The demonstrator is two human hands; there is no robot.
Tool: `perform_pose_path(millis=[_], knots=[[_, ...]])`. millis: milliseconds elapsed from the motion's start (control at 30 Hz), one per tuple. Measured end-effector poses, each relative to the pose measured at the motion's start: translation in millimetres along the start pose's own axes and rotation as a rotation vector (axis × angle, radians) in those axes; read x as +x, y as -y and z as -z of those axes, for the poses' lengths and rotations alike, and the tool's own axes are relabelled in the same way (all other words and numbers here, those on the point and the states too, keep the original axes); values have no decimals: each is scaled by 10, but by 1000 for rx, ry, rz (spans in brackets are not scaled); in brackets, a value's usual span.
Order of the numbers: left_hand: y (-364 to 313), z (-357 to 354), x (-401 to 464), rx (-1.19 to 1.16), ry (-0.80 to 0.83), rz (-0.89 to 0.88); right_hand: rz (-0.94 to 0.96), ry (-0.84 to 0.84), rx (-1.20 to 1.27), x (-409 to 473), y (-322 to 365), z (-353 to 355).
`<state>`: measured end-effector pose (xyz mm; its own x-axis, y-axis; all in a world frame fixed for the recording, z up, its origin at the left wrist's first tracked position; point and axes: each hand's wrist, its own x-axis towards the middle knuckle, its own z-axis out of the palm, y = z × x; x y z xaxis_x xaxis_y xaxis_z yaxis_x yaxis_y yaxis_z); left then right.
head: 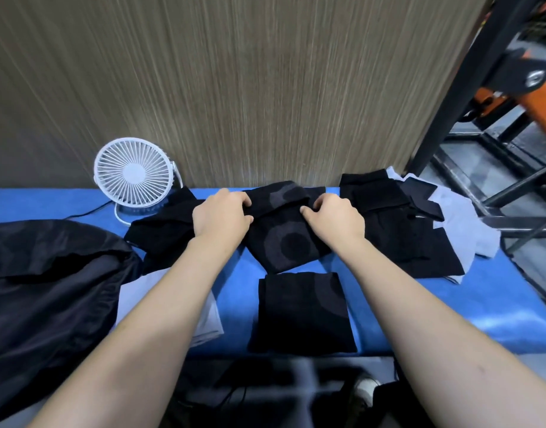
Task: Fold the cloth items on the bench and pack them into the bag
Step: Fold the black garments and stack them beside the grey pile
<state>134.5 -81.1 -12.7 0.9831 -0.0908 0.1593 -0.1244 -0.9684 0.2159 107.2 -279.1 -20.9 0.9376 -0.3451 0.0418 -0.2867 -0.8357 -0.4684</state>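
A dark cloth with grey circles (284,239) lies at the back middle of the blue bench (444,307), its far edge turned over. My left hand (220,216) grips that folded edge on its left side and my right hand (335,217) pinches it on the right. A folded dark cloth (302,313) sits near the front edge, just in front of the one I hold. The dark bag (49,301) lies open-mouthed at the left. A black garment (163,233) lies under my left wrist, with a light grey cloth (139,291) partly hidden by my left forearm.
A white desk fan (133,174) stands at the back left against the wood-grain wall. A pile of black and pale grey clothes (413,230) covers the right end of the bench. A black metal frame with orange parts (512,97) stands beyond the right end.
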Motion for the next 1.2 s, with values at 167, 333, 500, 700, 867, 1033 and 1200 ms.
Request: perform_pose_path(millis=[167,333,500,700,867,1033,1200], knots=[[-18,-9,4,-29,-61,0,59,-124,29,-8,79,14],[38,82,-83,-127,-197,-51,167,-342,68,-92,-6,196],[69,144,-230,-430,-129,-140,74,-167,591,-236,-118,368],[138,263,-381,-589,-131,-235,198,-118,825,-284,-246,471],[246,340,-482,-571,-153,-311,357,-232,471,-417,-415,600],[155,444,-650,-526,-223,-293,396,-315,186,-647,-533,713],[61,489,-808,-352,-283,-293,251,-371,-125,-864,-645,865]])
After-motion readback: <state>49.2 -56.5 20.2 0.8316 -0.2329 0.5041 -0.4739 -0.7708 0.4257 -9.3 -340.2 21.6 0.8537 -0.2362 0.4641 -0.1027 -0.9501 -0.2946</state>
